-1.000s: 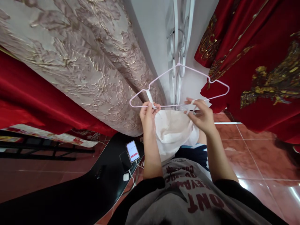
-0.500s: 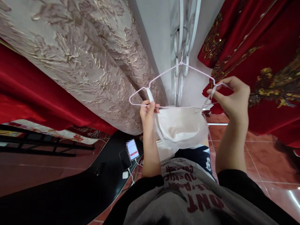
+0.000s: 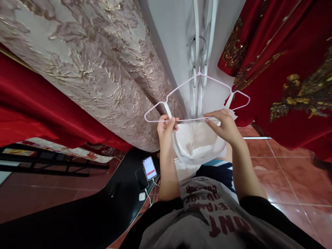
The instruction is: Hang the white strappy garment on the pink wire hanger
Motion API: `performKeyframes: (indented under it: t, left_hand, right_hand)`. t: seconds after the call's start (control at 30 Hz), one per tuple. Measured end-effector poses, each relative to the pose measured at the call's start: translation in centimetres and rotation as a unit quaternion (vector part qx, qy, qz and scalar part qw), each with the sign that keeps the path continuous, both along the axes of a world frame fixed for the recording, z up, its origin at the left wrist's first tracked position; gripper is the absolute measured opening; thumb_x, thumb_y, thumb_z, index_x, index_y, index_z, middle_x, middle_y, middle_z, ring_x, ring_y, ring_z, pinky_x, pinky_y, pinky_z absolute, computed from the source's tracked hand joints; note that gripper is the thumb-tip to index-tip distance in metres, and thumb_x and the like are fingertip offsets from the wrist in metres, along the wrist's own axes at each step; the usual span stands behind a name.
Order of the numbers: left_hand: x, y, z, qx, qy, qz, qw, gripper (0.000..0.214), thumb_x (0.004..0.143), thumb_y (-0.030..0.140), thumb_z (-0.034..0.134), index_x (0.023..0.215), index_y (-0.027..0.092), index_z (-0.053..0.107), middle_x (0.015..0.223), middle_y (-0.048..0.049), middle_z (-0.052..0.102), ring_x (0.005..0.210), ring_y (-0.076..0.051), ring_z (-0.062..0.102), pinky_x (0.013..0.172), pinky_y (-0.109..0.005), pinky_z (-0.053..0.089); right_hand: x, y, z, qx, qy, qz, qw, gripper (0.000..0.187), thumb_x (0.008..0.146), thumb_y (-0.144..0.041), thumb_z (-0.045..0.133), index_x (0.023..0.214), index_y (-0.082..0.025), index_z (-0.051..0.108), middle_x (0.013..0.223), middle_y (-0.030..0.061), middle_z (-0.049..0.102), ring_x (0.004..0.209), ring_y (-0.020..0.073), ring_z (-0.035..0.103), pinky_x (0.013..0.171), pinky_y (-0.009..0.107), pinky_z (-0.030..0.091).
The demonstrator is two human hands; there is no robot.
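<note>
A pale pink clothes hanger (image 3: 199, 74) hangs by its metal hook from a white rack. White straps of a white garment (image 3: 199, 140) are looped in both of the hanger's notches, and its cloth hangs below the lower bar. My left hand (image 3: 167, 128) pinches the lower bar at the left strap. My right hand (image 3: 224, 125) is at the right half of the bar, over the garment's top edge. Its thumb and fingers are apart, with the fingertips close to the bar; whether they touch it is unclear.
White metal rack bars (image 3: 197, 52) run down the grey wall ahead. A pinkish embossed garment (image 3: 103, 69) hangs at left, a red one with gold embroidery (image 3: 290, 83) at right. A lit phone (image 3: 149, 168) and a white charging case (image 3: 142, 196) lie on a black surface (image 3: 103, 207).
My right hand has let go of the strap at the hanger's right notch and moved left and down to the lower bar. My left hand keeps its pinch.
</note>
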State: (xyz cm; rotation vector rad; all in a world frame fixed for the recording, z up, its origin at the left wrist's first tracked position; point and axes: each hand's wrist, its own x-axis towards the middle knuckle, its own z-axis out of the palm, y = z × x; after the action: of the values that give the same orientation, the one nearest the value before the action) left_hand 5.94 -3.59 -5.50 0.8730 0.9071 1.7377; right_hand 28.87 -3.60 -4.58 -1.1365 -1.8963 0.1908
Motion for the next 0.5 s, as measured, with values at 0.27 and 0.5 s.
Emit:
performKeyframes:
  t: [0.27,0.5]
  left_hand:
    - [-4.2,-2.0,0.4,-0.015,0.197,-0.116,0.974,0.029,0.086,0.044,0.082,0.103,0.020,0.079,0.106,-0.0118,0.080,0.100,-0.021,0.074,0.071,-0.024,0.056]
    - [-6.3,-3.0,4.7,0.037,0.084,-0.102,0.991,0.054,0.080,0.069,0.077,0.103,0.021,0.081,0.108,-0.0196,0.078,0.104,-0.031,0.076,0.044,-0.023,0.044]
  right_hand:
    - [-0.1,-0.6,-0.3,0.010,0.001,-0.025,1.000,0.021,0.102,-0.037,0.062,0.110,-0.031,0.080,0.092,0.0025,0.079,0.089,0.0244,0.066,0.096,0.046,0.044]
    - [-0.3,-0.8,-0.3,0.002,0.021,-0.015,1.000,0.022,0.103,-0.036,0.060,0.109,-0.033,0.081,0.092,0.0017,0.079,0.089,0.0239,0.067,0.096,0.047,0.045]
